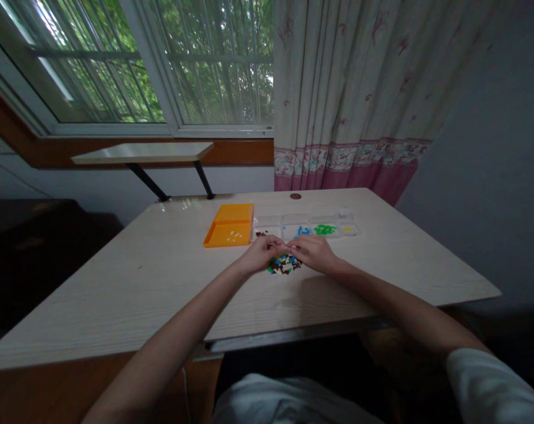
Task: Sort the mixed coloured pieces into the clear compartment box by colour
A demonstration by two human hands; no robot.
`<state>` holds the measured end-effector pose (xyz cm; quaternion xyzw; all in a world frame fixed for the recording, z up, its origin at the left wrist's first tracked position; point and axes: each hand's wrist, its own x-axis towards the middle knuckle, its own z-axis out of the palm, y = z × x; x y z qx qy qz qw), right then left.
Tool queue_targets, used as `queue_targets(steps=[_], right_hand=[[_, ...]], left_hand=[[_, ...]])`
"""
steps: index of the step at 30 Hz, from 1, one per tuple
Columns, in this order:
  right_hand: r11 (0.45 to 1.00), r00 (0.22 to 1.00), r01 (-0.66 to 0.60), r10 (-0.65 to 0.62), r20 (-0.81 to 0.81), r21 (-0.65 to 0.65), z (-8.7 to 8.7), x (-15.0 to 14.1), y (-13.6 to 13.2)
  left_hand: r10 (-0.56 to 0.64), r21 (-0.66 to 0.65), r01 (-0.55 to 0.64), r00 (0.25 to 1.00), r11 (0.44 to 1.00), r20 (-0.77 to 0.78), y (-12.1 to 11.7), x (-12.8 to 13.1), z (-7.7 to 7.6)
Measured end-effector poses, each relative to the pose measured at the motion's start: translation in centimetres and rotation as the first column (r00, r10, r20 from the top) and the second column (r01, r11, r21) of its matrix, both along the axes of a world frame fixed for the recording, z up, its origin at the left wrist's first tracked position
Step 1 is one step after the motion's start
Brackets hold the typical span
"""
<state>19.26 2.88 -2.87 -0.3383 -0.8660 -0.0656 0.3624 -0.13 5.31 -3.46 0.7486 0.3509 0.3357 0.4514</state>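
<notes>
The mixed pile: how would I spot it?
On the pale table, find the left hand and right hand, close together. The mixed pile shows just below them. Unlike the green group beyond, it jumbles several colours: brown, blue, green, whitish.

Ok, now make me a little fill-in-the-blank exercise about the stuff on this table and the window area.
1. The open case left of the clear tray is coloured ____.
2. In the tray, the ____ pieces lie between the blue pieces and the yellow pieces.
3. The mixed pile lies in ____ of the tray, on the person's side.
4. In this view, the curtain hangs to the ____ of the window panes.

Missing words: orange; green; front; right.
</notes>
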Motion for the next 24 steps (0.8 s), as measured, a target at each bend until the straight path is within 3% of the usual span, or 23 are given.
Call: queue_targets(steps=[3, 6, 12, 24], right_hand=[[1.0, 1.0, -0.002, 0.002, -0.002, 0.004, 0.1, -0.1, -0.1], [1.0, 1.0, -0.014, 0.014, -0.026, -0.004, 0.1, 0.0, 0.0], [0.999, 0.997, -0.017, 0.015, -0.071, -0.029, 0.2, 0.0, 0.1], [0.998, 0.997, -0.038, 0.034, -0.072, -0.053, 0.3, -0.2, -0.1]], left_hand=[[0.025, 0.014, -0.025, 1.0, 1.0, 0.01, -0.2, 0.0, 0.1], [0.103, 0.159, -0.096, 0.994, 0.983, -0.033, -0.5, -0.1, 0.7], [0.2, 0.489, -0.109, 0.97, 0.866, -0.138, -1.4, -0.5, 1.7], [0.21, 0.606, -0.099, 0.971, 0.79, -0.115, -1.6, -0.6, 1.6]])
